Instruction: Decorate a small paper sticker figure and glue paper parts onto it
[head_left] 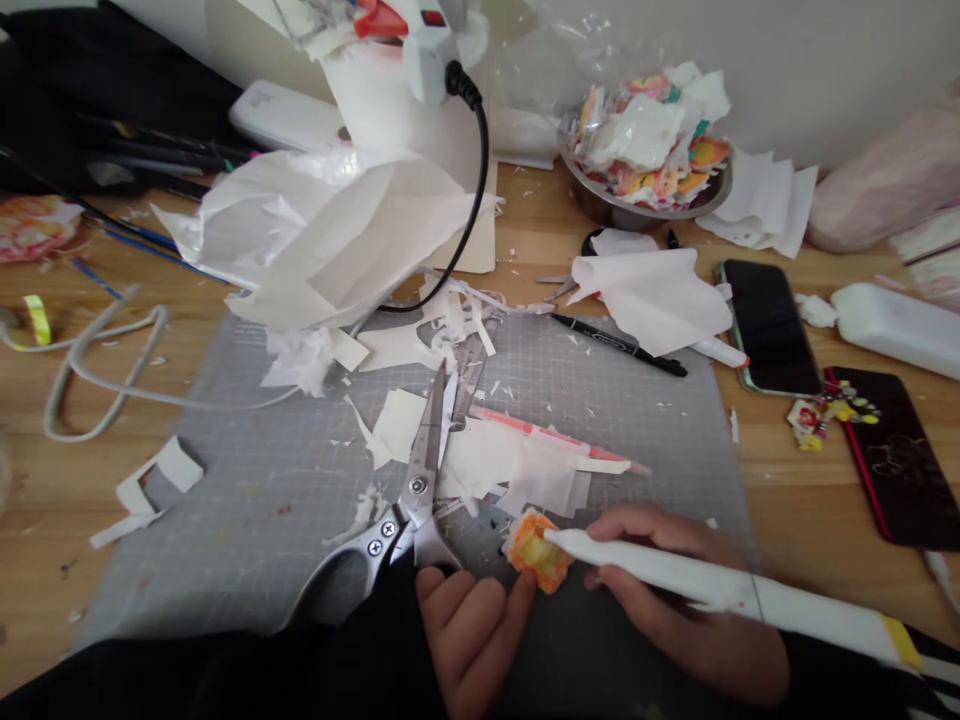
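At the near edge of a grey gridded cutting mat (247, 520), the left hand (469, 630) pinches a small orange-and-yellow paper cutout (534, 552) while the right hand (675, 610) grips a white pen-shaped tool (720, 588) touching it. Light and flimsy, it is probably best pinched by the edges. Steel scissors (409, 510) and paper scraps (517, 465) crowd just beyond.

two phones (772, 325), one pair of scissors (409, 505), one black marker (619, 345), one metal bowl (637, 205), one cutting mat (247, 500)

Head camera, close above cutting mat (247, 520), facing forward-down.
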